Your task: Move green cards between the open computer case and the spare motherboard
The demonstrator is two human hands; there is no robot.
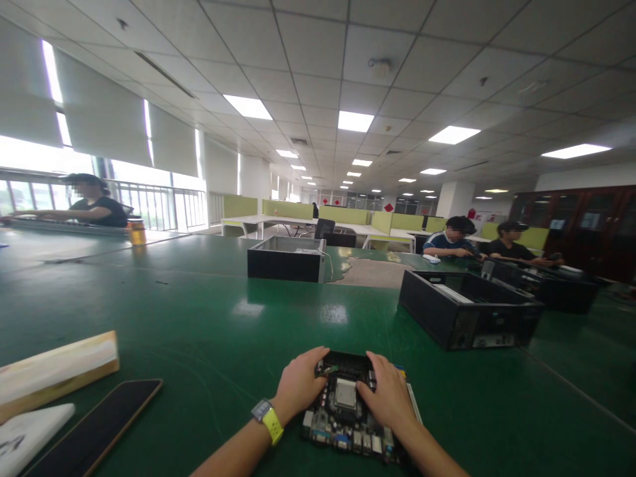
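Motherboard (339,424) dark, silver square (346,393) mid-board; left hand (301,383), right hand (391,399) holding sides.

Tabletop (278,318) opens ahead; black case (489,324) blocks right hand's (395,401) forward-right.

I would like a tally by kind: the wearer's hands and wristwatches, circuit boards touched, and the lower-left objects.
Hands: 2 (left hand, right hand)
Wristwatch: 1
Circuit board: 1
Lower-left objects: 3 (long block, white slab, dark slab)
Total: 7

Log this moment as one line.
left hand: on motherboard, left side | right hand: on motherboard, right side | port edge: toward wearer | green table: beneath
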